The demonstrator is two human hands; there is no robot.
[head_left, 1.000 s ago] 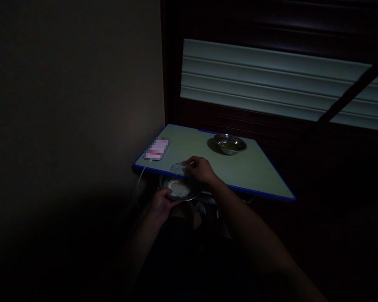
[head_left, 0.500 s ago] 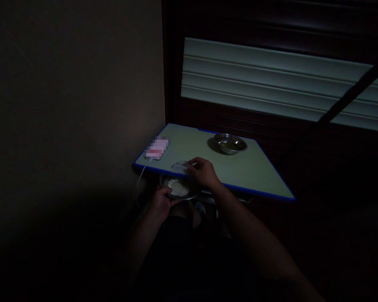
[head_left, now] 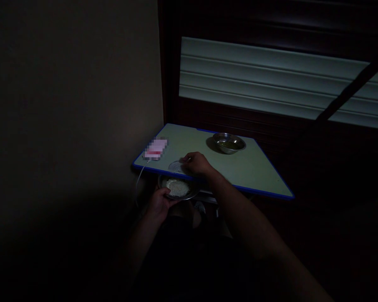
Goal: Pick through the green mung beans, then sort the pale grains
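Note:
My left hand (head_left: 160, 205) grips the near-left rim of a metal bowl (head_left: 193, 193), thumb on top and fingers beneath. The bowl is held just below the table's near edge, which hides its far side. White, grainy food that looks like rice (head_left: 178, 188) lies in it. Above the bowl, at the table's edge, my right hand (head_left: 198, 163) has its fingers pinched at the side of a clear, round, shallow thing (head_left: 175, 166). In the dim light I cannot tell whether this is a lid or a small dish, or whether it rests on the tabletop.
A second metal bowl (head_left: 229, 144) with greenish contents stands at the back of the blue-edged table (head_left: 239, 172). At the left lies a pixelated pink phone-like object (head_left: 156, 149), its white cable (head_left: 138, 178) hanging over the edge. A wall rises at the left, slatted panels behind.
My right hand has shifted slightly up and left, with the clear round thing beside it. More of the white food shows in the bowl. My left hand keeps its grip.

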